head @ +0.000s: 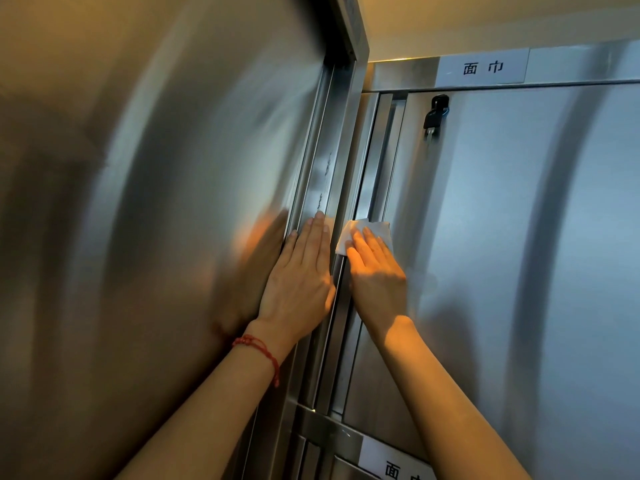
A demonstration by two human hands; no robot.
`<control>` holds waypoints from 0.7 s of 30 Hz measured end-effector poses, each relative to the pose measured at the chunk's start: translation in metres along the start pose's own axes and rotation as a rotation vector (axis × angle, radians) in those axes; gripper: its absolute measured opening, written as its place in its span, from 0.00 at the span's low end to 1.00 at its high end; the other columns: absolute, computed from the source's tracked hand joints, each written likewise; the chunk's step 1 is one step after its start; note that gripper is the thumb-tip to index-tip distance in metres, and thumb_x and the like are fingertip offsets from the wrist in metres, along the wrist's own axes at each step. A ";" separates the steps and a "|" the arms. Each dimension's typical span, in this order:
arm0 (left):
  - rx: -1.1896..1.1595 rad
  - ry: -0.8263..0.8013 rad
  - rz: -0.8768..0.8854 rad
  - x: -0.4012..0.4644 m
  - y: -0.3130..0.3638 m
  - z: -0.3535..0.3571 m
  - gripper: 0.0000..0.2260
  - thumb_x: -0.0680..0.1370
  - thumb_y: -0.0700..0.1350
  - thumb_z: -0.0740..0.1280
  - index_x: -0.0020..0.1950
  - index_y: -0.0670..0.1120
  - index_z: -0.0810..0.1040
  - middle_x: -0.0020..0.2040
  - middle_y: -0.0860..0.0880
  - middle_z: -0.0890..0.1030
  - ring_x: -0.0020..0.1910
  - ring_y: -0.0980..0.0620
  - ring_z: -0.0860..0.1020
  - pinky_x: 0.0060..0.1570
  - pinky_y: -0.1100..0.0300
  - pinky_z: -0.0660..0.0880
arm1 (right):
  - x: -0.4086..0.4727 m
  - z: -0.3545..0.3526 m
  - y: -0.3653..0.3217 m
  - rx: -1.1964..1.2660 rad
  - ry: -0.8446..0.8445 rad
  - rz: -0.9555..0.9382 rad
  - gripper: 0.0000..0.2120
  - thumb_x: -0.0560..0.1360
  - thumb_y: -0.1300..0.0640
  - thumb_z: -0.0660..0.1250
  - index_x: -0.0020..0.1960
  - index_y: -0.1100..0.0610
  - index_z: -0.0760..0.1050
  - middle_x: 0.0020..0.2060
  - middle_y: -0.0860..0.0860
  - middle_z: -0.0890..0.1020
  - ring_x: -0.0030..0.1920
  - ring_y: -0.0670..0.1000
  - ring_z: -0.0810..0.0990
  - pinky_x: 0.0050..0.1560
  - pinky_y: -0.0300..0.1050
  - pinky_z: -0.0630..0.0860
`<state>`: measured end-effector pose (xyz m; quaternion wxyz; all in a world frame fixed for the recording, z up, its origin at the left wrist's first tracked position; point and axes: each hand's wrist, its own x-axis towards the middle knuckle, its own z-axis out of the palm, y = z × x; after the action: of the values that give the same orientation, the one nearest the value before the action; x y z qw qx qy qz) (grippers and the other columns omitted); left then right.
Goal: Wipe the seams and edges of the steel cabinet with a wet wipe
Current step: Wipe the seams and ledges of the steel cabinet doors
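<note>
A: Two bare hands rest on a steel cabinet [502,237], seen from a head camera looking up along its front. Where is the wipe?

B: The white wipe [372,233] lies flat against the steel near the vertical seam [360,188], at the left edge of the right door. The right hand [375,268] presses it there with straight fingers, so its grip is open; nothing is pinched or curled round.

A: And the other hand?

B: The left hand [301,282] lies flat on the edge of the left door [173,202], which stands swung out toward the camera. Its fingers are straight and together, holding nothing, only bracing. A red string bracelet [259,351] circles that wrist.

A: What else is there?

B: A key [433,119] hangs in a lock near the top of the right door. A label [483,68] with two characters sits on the strip above, and another label [398,469] shows at the bottom edge.

A: What could go wrong from here?

B: In my judgement, the wipe is held only by flat pressure, so a quick stroke could let it slip or bunch and miss the groove. The left door may swing if the bracing hand eases, pinching fingers at the seam. Steel edges could also snag the wipe.
</note>
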<state>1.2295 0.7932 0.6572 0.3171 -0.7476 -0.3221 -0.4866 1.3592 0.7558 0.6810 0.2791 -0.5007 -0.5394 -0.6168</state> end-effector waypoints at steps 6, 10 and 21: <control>-0.014 0.064 0.013 0.000 0.001 -0.004 0.31 0.79 0.48 0.56 0.74 0.36 0.44 0.73 0.38 0.42 0.75 0.43 0.48 0.72 0.51 0.45 | 0.017 0.001 0.004 -0.038 -0.003 0.016 0.19 0.61 0.69 0.78 0.52 0.67 0.81 0.54 0.62 0.81 0.56 0.61 0.79 0.54 0.56 0.76; 0.005 0.052 0.013 0.000 0.001 -0.005 0.32 0.79 0.49 0.55 0.74 0.36 0.41 0.75 0.37 0.45 0.75 0.43 0.47 0.72 0.52 0.43 | 0.008 0.003 0.004 -0.074 0.005 -0.053 0.18 0.62 0.68 0.77 0.51 0.66 0.81 0.53 0.62 0.81 0.56 0.60 0.80 0.54 0.55 0.77; 0.016 0.040 0.004 0.000 0.000 0.000 0.31 0.80 0.49 0.52 0.72 0.36 0.37 0.71 0.38 0.35 0.75 0.42 0.43 0.73 0.50 0.41 | 0.028 0.001 0.015 -0.080 0.047 -0.117 0.17 0.61 0.71 0.77 0.50 0.67 0.81 0.52 0.62 0.81 0.54 0.62 0.80 0.53 0.56 0.77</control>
<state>1.2294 0.7931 0.6572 0.3306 -0.7356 -0.3182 -0.4983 1.3633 0.7578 0.7121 0.2350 -0.4645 -0.5359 -0.6647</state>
